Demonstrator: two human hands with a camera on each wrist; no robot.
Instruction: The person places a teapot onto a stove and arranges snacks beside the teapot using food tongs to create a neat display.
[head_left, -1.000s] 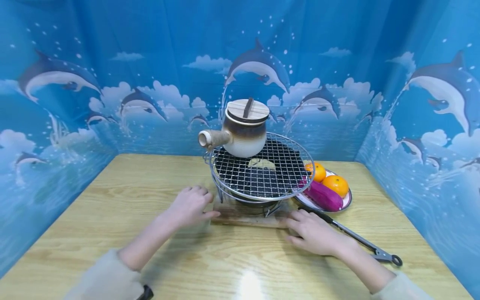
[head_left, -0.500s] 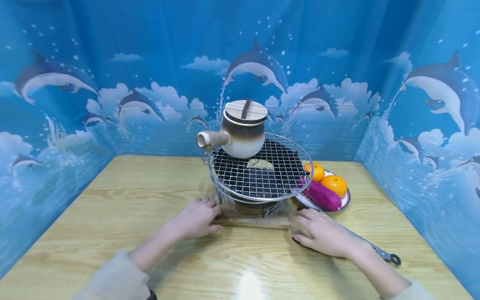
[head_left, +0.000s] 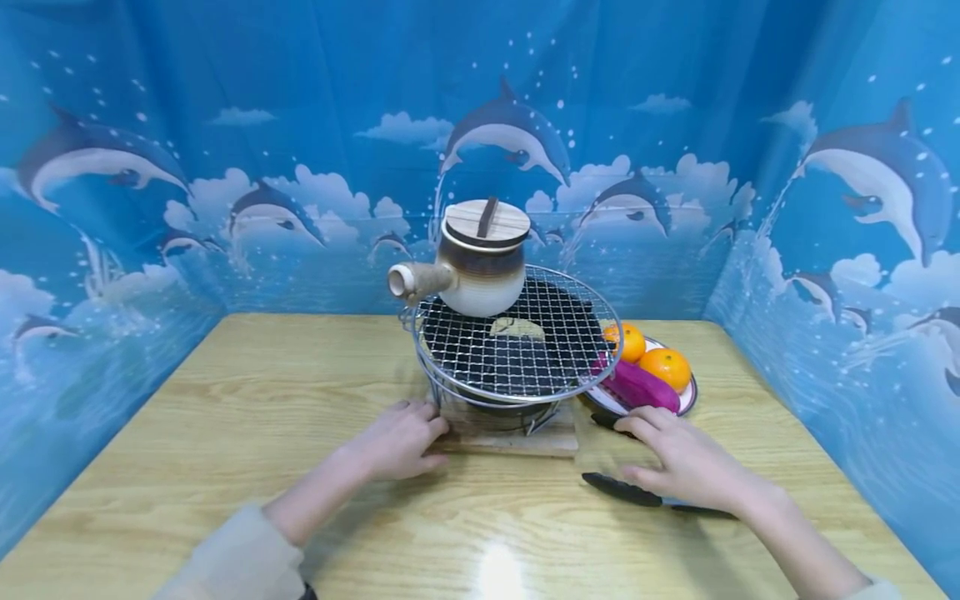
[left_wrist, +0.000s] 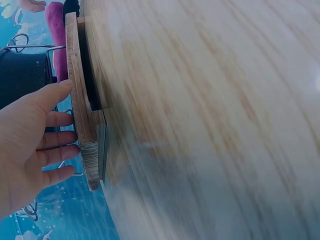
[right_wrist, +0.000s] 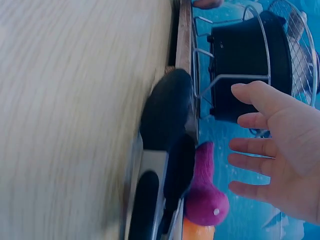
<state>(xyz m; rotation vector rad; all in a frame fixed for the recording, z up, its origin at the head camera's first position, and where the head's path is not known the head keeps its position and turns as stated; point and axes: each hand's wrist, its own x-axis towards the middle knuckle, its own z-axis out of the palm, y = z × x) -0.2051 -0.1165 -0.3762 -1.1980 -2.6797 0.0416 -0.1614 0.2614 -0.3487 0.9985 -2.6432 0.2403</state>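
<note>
My left hand [head_left: 401, 442] is at the left end of a wooden board [head_left: 525, 444], its fingers extended and near or touching the board's edge. On this board stands a dark stove [right_wrist: 245, 60] in a wire frame, topped by a round wire grill rack [head_left: 577, 367]. A brown-and-white side-handled clay pot [head_left: 483, 283] with a wooden lid sits on the rack. My right hand [head_left: 686, 458], fingers loosely extended and holding nothing, hovers above black-tipped tongs [head_left: 622, 489]. The tongs lie spread apart on the table; the hand and forearm hide part of them.
Right of the stove is a plate [head_left: 692, 404] bearing a purple eggplant [head_left: 641, 387] and two oranges [head_left: 666, 369]. The rack overhangs the plate's left side. Blue dolphin-print curtains [head_left: 315, 83] enclose the wooden table [head_left: 300, 367] at the back and sides.
My right hand has moved right, away from the board's end. The tongs, lying closed a second ago, now have their tips spread. My left hand has shifted slightly toward me.
</note>
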